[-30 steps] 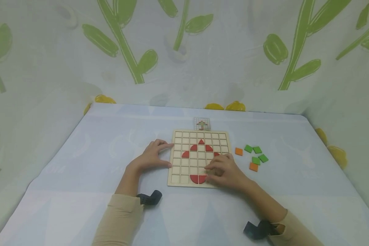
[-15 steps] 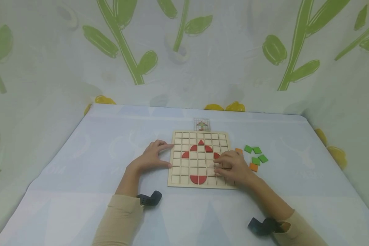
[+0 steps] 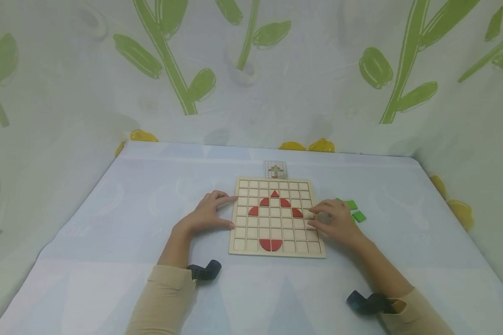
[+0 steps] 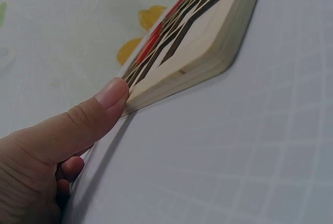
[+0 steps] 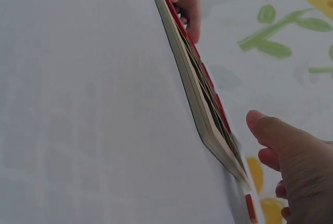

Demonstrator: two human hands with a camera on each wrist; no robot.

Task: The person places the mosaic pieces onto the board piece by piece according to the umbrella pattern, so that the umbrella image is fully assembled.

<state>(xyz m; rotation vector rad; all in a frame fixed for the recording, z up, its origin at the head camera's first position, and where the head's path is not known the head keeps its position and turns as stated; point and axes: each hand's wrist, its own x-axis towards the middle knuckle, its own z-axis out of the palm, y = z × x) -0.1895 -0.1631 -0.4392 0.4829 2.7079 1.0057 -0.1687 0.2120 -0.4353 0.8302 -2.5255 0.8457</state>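
Carelessly swept, the right hand (image 3: 337, 222), parted and apparently empty, could scatter green square tiles (image 3: 359, 216) beyond it; pushing, the spread left hand (image 3: 205, 214) could jog 7 red curved or triangular pieces (image 3: 265, 244) in the pale wooden grid board (image 3: 275, 222) it touches.

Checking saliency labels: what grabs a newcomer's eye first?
Flat red curved pieces on the square pale-wood grid board, below centre in the head view. Next, bare left hand touching its left edge and bare right hand at its right. Then flat green square tiles, partly behind that hand.
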